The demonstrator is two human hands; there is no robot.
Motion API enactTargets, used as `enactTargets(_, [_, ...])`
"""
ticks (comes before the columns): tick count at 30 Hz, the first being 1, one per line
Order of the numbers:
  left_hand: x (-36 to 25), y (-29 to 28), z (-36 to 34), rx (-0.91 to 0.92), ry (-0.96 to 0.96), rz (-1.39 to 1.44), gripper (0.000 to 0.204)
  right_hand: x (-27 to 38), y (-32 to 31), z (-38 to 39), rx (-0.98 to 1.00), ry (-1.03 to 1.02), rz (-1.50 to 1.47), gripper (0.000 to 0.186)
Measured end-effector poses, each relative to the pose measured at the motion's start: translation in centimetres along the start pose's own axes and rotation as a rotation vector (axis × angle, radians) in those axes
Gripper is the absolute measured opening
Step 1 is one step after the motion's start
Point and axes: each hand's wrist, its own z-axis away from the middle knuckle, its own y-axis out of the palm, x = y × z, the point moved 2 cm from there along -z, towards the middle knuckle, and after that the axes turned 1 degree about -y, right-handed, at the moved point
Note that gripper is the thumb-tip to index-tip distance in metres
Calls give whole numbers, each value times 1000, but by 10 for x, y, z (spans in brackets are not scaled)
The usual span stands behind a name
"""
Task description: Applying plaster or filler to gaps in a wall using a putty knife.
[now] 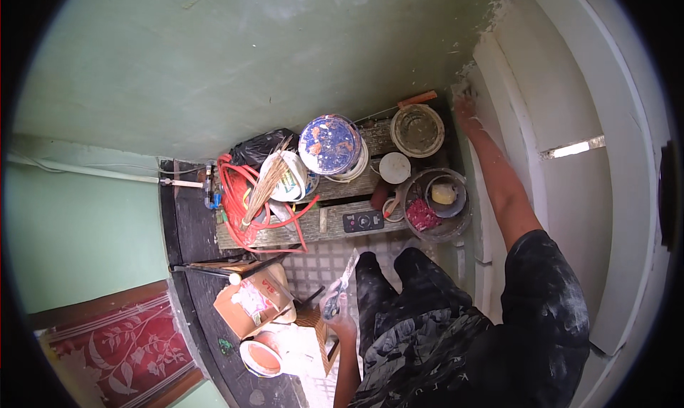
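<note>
Low in the middle, my left hand (335, 310) is closed around the handle of a putty knife (349, 274), its blade pointing up and smeared with white paste. My right arm stretches up along the wall, and my right hand (465, 103) touches the corner where the green wall (285, 59) meets the pale panelling (509, 109). Rough whitish filler (491, 16) runs along that corner above the hand. The fingers there are small and blend with the filler, so I cannot tell their grip.
Ahead stands a plank bench (342, 189) with a blue-lidded bucket (329, 144), a grey bucket (417, 132), a tub (466, 223) holding a pink cloth (422, 214) and yellow sponge (443, 193), and red hose (229, 176). A cardboard box (235, 314) and white bucket (251, 365) are lower left.
</note>
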Motion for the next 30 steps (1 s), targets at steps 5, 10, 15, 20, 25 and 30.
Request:
enactTargets(5, [-5,-3,-4,12,-15,12,19,-15,2,1,-247,-124,45,24])
enactTargets(10, [6,-20,-21,73,13,-56,16,-21,32,25,-530,121,-208,27])
enactTargets(15, [2,-34,-52,101,9,57,15,-7,-34,56,201,149,-239,27])
enactTargets(20, [40,-51,-97,57,180,44,11,49,-175,182,-189,152,-563,24])
enactTargets(25, [39,-18,-123,165,135,43,12,84,-204,318,-30,504,-930,13])
enactTargets(30, [25,26,-144,726,205,32,18,126,-184,401,-385,1035,-1668,33])
